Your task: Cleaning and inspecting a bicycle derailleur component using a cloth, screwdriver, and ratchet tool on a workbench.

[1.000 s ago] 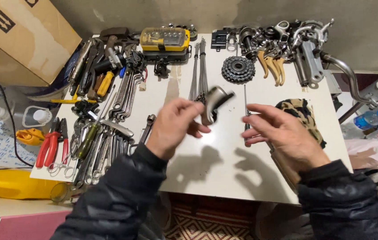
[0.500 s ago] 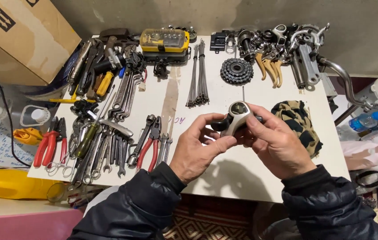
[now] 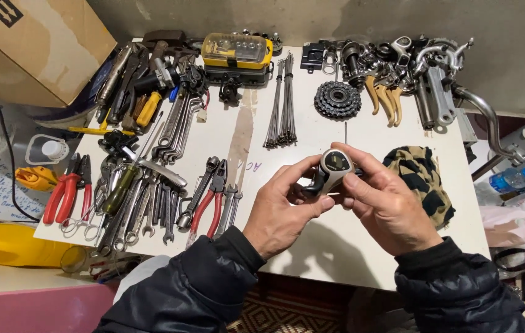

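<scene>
Centre of frame, above the white table [image 3: 336, 246]: small grey-and-black bicycle shifter [image 3: 331, 169] with a round dark dial face, held clear of the surface. Left hand [image 3: 284, 209] from lower left, thumb and fingers [image 3: 302, 169] closed on the black lever end. Right hand [image 3: 385, 206] from the right, fingers [image 3: 361, 161] wrapped over the grey body, thumb under it. Both grips clamped on the part; neither hand free.

Risks, judged from this pose:
- Held only by fingertips at the two ends. Slip of either grip likely to drop the part onto the table edge near bottom of frame, then off to the floor.
- Any small spring or screw freed from the body likely to roll and vanish among clutter; no tray beneath.
- Twisting between two hands could strain the lever joint if forced.

Surroundings: camouflage cloth [image 3: 422, 182] just right of the hands, a possible snag. Red-handled pliers [image 3: 210, 206] and a row of spanners [image 3: 151, 209] near the left wrist; sleeve could sweep them. Bundle of spokes [image 3: 282, 102] and black sprocket cluster [image 3: 337, 100] in upper centre, well apart from the hands. Yellow bit case [image 3: 236, 52] top centre. Cardboard box [image 3: 28, 49] upper left.
</scene>
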